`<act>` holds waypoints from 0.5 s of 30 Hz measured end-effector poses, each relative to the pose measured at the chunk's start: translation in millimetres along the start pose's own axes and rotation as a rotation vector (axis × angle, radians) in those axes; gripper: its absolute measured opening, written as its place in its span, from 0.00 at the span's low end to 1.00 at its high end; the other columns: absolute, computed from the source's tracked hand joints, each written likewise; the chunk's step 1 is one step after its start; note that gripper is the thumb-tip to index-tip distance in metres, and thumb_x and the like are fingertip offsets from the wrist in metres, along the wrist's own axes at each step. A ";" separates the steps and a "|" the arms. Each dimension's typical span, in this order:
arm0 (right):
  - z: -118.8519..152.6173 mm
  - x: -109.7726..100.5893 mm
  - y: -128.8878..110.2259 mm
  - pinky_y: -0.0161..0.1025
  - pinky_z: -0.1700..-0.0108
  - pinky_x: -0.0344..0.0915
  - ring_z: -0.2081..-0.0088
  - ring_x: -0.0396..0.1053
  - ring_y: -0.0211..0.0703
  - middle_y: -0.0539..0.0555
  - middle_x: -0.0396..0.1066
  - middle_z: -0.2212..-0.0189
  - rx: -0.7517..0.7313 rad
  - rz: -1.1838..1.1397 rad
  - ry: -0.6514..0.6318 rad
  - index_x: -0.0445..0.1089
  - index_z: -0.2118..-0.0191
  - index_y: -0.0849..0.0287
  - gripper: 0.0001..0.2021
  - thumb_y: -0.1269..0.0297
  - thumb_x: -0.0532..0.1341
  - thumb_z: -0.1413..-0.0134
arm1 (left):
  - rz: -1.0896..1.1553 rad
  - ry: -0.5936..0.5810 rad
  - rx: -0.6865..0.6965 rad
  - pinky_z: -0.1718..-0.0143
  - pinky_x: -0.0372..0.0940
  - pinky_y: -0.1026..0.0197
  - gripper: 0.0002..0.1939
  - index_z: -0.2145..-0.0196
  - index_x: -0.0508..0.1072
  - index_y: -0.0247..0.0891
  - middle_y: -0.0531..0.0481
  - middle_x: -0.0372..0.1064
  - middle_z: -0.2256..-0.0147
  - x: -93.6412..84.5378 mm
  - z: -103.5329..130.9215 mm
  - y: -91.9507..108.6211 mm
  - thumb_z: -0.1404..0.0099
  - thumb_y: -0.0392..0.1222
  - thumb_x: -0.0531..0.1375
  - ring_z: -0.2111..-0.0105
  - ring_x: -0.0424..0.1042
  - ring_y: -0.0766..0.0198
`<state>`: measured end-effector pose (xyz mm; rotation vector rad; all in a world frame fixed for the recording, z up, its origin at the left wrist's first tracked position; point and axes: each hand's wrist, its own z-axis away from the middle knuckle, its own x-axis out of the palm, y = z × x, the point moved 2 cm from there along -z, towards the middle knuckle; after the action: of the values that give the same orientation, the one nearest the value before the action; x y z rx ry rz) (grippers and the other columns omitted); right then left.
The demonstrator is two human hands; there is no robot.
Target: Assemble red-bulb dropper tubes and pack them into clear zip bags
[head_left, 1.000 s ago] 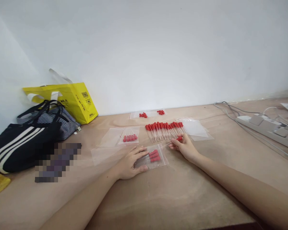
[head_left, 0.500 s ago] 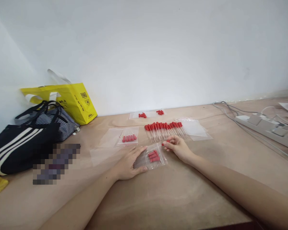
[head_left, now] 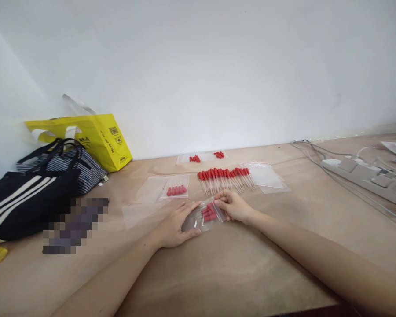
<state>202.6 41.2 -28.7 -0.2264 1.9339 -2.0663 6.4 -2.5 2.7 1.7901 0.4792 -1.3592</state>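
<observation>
My left hand (head_left: 176, 226) lies on the table with its fingers stretched out, pressing the left part of a clear zip bag (head_left: 198, 224). Several red-bulbed droppers (head_left: 210, 215) show through the bag's plastic. At its right-hand mouth, my right hand (head_left: 232, 206) is closed in a pinch, with red at the fingertips that looks like a dropper's bulb; the fingers hide most of it. Just beyond the hands is a row of droppers (head_left: 222, 174) with red bulbs and thin clear stems. Left of that row, a filled zip bag (head_left: 175, 189) holds several more.
Flat clear bags (head_left: 267, 178) lie right of the row, others (head_left: 148, 189) to the left. Two small red piles (head_left: 194, 159) sit near the wall. A yellow bag (head_left: 119, 149) and a black bag (head_left: 36, 198) stand at left, a power strip (head_left: 366, 174) with cables at right.
My right hand has moved left, from beside the zip bag onto its mouth, taking the red-bulbed dropper with it. My left hand has stayed on the bag.
</observation>
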 end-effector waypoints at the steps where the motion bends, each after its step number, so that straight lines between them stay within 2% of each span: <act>1: -1.3 1.7 0.9 0.26 0.90 0.47 0.91 0.53 0.26 0.41 0.61 0.87 0.000 0.017 0.041 0.58 0.71 0.59 0.06 0.66 0.58 0.53 | -0.002 -0.001 0.002 0.45 0.48 0.48 0.32 0.44 0.49 0.39 0.44 0.49 0.43 0.0 0.0 -0.1 0.42 0.54 0.53 0.44 0.49 0.52; 4: -4.9 4.9 5.6 0.27 0.90 0.50 0.90 0.55 0.28 0.44 0.61 0.87 -0.017 0.044 0.131 0.61 0.74 0.60 0.05 0.66 0.59 0.54 | -0.002 -0.002 0.001 0.45 0.48 0.49 0.32 0.43 0.49 0.39 0.44 0.49 0.43 0.0 0.1 0.1 0.42 0.54 0.53 0.44 0.48 0.53; 9: -5.9 4.7 9.5 0.29 0.85 0.60 0.81 0.64 0.34 0.49 0.68 0.78 -0.078 -0.001 0.140 0.63 0.72 0.60 0.08 0.67 0.63 0.61 | 0.005 0.005 0.005 0.45 0.49 0.48 0.31 0.44 0.50 0.40 0.44 0.50 0.44 -0.3 -0.3 1.6 0.42 0.54 0.53 0.45 0.50 0.53; 15: -1.6 7.5 1.5 0.28 0.87 0.56 0.81 0.63 0.33 0.51 0.70 0.76 0.006 0.019 0.125 0.67 0.68 0.59 0.07 0.66 0.60 0.57 | -0.004 0.017 0.021 0.45 0.49 0.50 0.32 0.44 0.48 0.40 0.45 0.50 0.44 -0.3 -1.1 1.8 0.42 0.53 0.53 0.45 0.51 0.53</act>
<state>195.2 40.3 -31.1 -0.0785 1.9929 -2.1194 8.2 -2.6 3.8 1.8195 0.4797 -1.3575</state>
